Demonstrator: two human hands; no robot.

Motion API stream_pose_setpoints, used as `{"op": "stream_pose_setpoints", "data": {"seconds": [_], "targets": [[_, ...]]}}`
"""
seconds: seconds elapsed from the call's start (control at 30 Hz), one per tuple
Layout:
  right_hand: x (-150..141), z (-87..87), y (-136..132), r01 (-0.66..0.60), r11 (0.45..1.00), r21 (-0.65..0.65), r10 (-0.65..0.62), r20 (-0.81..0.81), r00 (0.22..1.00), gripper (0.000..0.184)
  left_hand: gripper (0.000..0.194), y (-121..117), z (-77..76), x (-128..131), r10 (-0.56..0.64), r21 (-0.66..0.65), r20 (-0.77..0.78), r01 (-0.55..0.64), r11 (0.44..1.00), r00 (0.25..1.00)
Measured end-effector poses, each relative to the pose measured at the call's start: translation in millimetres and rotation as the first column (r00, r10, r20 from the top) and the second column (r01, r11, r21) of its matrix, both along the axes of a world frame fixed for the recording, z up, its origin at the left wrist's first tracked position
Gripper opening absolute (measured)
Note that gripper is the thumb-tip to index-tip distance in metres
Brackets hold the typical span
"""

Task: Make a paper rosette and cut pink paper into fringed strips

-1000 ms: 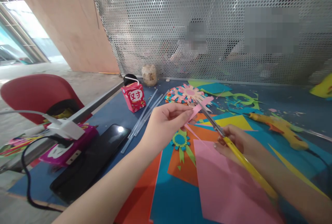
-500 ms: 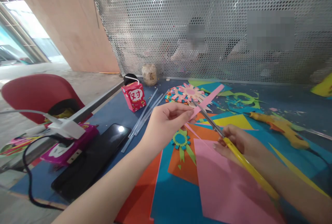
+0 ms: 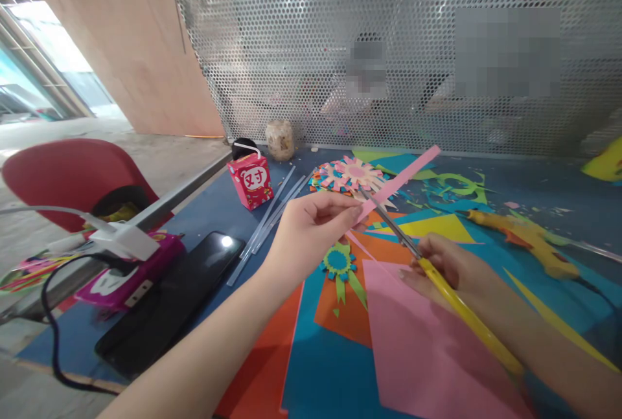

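Observation:
Between thumb and fingers, my left hand (image 3: 323,228) pinches a pink paper strip (image 3: 408,173) that points up and to the right. My right hand (image 3: 444,267) is closed on yellow-handled scissors (image 3: 461,312), whose metal blades meet the strip just past my left fingertips. Whether the blades are fully closed I cannot tell. Below the hands lie a pink paper sheet (image 3: 413,341) and a blue and green paper rosette (image 3: 339,262) with two green tails. Behind my left hand is a pile of pink and cream fringed paper flowers (image 3: 354,171).
A yellow glue gun (image 3: 534,244) lies at right, near green paper scraps (image 3: 461,189). Clear glue sticks (image 3: 267,212), a red drink carton (image 3: 251,179), a black phone (image 3: 170,305) and a purple power strip (image 3: 131,283) are at left. A perforated metal panel (image 3: 291,37) stands behind.
The pink strip sticks out progressively farther up and right past the blades. Both hands stay in nearly the same place, still holding the strip and the scissors.

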State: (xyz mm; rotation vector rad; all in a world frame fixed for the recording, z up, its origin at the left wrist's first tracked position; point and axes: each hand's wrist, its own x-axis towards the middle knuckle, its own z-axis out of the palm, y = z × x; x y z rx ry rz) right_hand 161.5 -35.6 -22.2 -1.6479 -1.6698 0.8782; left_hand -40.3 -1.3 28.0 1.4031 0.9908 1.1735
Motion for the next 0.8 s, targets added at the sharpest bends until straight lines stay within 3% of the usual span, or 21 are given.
{"op": "stream_pose_setpoints", "data": {"seconds": [0.1, 0.27, 0.53, 0.8], "targets": [[-1, 2.5, -2, -0.04, 0.998, -0.039, 0.042, 0.037, 0.998, 0.034, 0.015, 0, -0.4, 1, 0.011, -0.018, 0.058, -0.01, 1.0, 0.998], [-2, 5.2, -3, -0.034, 0.999, 0.023, 0.031, 0.151, 0.988, 0.036, 0.023, 1, -0.4, 1, 0.008, 0.028, 0.196, -0.014, 1.0, 0.981], [-7, 14.6, -7, -0.106, 0.994, 0.031, 0.094, 0.266, 0.959, 0.031, 0.028, -1, 1.8, -1, -0.061, 0.08, 0.073, 0.055, 0.995, 0.995], [-3, 9.6, -8, -0.125, 0.992, 0.017, 0.108, 0.4, 0.91, 0.028, 0.018, 1, -1.8, -2, -0.057, 0.035, 0.041, 0.056, 0.998, 0.998]]}}
